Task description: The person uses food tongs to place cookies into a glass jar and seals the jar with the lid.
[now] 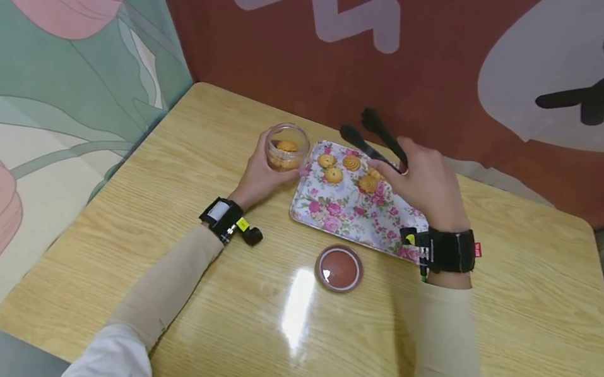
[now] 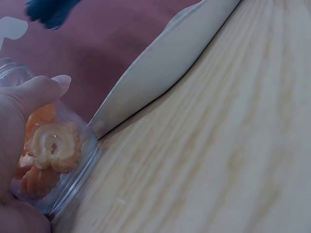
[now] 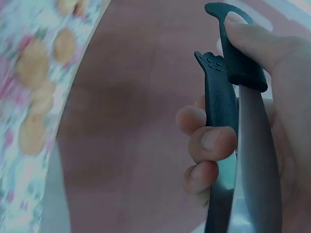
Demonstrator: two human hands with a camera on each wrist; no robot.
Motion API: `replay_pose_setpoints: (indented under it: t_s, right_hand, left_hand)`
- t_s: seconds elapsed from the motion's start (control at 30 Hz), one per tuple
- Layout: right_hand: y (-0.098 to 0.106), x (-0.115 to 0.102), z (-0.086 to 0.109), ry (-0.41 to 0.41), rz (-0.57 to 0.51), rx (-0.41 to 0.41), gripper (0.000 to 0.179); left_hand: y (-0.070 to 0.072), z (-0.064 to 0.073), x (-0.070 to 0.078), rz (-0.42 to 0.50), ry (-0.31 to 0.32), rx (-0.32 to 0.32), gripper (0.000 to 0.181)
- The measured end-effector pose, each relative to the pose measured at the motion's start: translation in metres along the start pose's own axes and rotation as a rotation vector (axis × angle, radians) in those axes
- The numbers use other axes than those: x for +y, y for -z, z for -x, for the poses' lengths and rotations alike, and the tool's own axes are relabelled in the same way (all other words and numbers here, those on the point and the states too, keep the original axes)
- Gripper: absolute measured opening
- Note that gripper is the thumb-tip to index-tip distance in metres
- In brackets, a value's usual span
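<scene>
My left hand [image 1: 259, 176] holds a clear jar [image 1: 304, 149] upright on the table, just left of the flowered tray. Through its wall in the left wrist view I see several ridged cookies [image 2: 54, 148], with the thumb bent across the jar's side. My right hand [image 1: 430, 183] grips a pair of tongs [image 1: 384, 137] above the tray's far side. Their dark tips are spread apart with nothing between them. In the right wrist view, thumb and curled fingers wrap the tongs [image 3: 255, 160]. Several cookies [image 1: 334, 174] lie on the tray [image 1: 346, 223], some partly hidden by the right hand.
A round reddish-brown lid [image 1: 339, 270] lies on the wooden table [image 1: 240, 308] in front of the tray. Behind the table rises a brown patterned wall [image 1: 435, 91]. A flowered wall [image 1: 63, 87] stands at the left.
</scene>
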State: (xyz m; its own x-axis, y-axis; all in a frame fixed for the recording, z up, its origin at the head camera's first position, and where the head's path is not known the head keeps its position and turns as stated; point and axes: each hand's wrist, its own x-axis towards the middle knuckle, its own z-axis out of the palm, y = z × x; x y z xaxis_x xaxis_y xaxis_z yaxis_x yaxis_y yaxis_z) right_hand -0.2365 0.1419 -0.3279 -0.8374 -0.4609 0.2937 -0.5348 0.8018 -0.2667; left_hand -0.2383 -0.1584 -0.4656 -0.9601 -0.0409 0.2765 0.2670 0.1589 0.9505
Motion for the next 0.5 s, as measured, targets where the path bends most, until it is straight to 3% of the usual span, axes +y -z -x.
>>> replay_pose_setpoints:
  t_s: [0.17,0.3,0.5]
  right_hand:
    - [0.000,0.028,0.022,-0.035,0.041,-0.001,0.051]
    - [-0.001,0.045,0.040,-0.109,0.027,-0.031,0.050]
    - [-0.013,0.062,0.056,-0.229,0.010,-0.062,0.059]
  left_hand:
    - [-0.001,0.006,0.019,0.019,0.018,-0.015,0.099]
    - [0.001,0.010,0.031,0.011,0.017,-0.020,0.096]
    - [0.005,0.005,0.012,-0.012,0.023,-0.022,0.101]
